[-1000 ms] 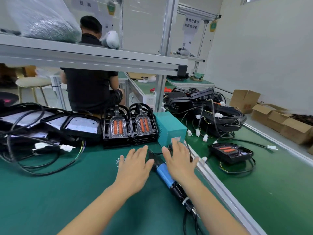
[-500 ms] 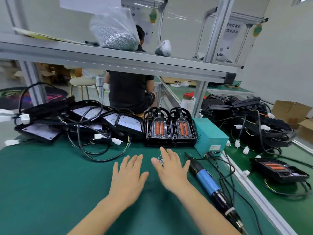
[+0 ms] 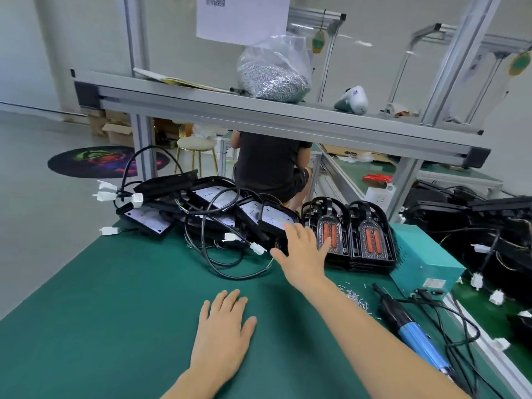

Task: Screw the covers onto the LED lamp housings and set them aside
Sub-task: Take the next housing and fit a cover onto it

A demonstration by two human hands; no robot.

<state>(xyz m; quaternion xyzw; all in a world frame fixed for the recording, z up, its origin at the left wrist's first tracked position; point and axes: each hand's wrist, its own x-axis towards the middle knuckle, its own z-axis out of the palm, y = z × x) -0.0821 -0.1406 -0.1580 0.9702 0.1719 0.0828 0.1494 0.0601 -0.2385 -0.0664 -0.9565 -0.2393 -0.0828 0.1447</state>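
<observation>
My right hand (image 3: 302, 254) is stretched forward with straight fingers, hovering over the near end of a heap of black LED lamp housings (image 3: 213, 208) with white plates and tangled cables. Its fingertips are beside the nearest housing (image 3: 275, 217). Flat on the green mat (image 3: 115, 326) lies my left hand (image 3: 223, 323), open and empty. Two stacks of black covers with orange inserts (image 3: 371, 234) stand just right of my right hand. A blue electric screwdriver (image 3: 414, 338) lies on the mat at the right, with loose screws (image 3: 355, 298) near it.
A teal power box (image 3: 426, 263) sits right of the covers. More black housings (image 3: 489, 226) are piled on the neighbouring bench. A metal shelf (image 3: 259, 110) overhead carries a bag of screws (image 3: 273, 73). A person in black sits behind the bench.
The view has swung left. My right hand has reached forward and left from the mat to the housing heap, while my left hand has stayed low on the mat.
</observation>
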